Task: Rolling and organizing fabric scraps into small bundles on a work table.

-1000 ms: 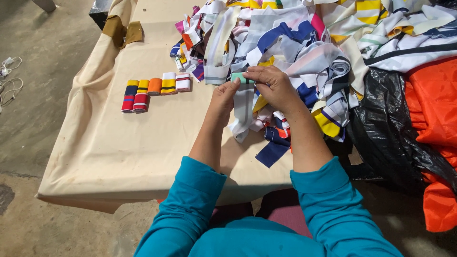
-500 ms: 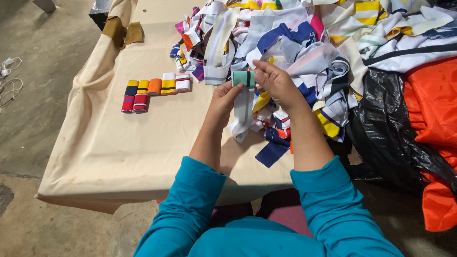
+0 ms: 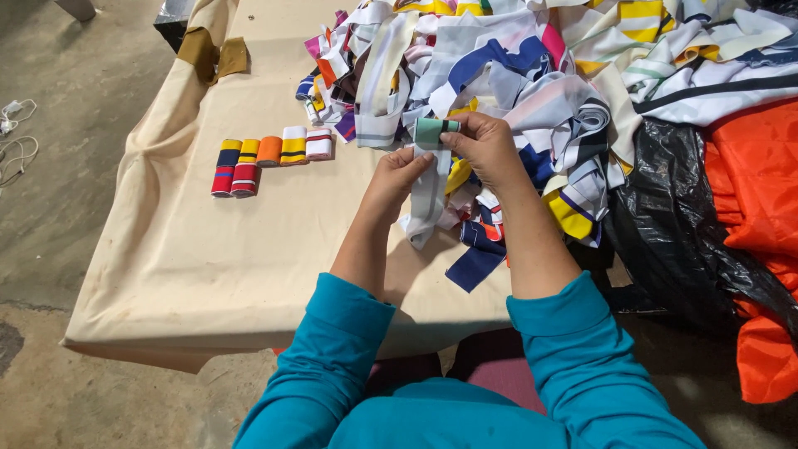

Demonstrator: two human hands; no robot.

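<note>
Rolls [image 3: 270, 158] first: five finished fabric rolls in a row on the cloth-covered desk [image 3: 208, 266], well left of both hands; two red-and-blue with yellow tops, one orange, one yellow-striped, one white with red stripes; left hand [image 3: 399, 179] sits just below and left of the green roll [image 3: 432, 131], fingers loosely curled round the grey-white strip [image 3: 428, 195] hanging from it, not clenched; green roll held up above the desk, between the two hands, in front of the scrap pile; right hand [image 3: 486, 150] closed on the roll's right end, thumb and fingers pinching it; one roll in hand, one strip trailing; heap of mixed striped fabric strips [image 3: 532, 75] behind and right, too tangled to count; black plastic bag [image 3: 682, 224] then orange fabric [image 3: 761, 199] at far right.
</note>
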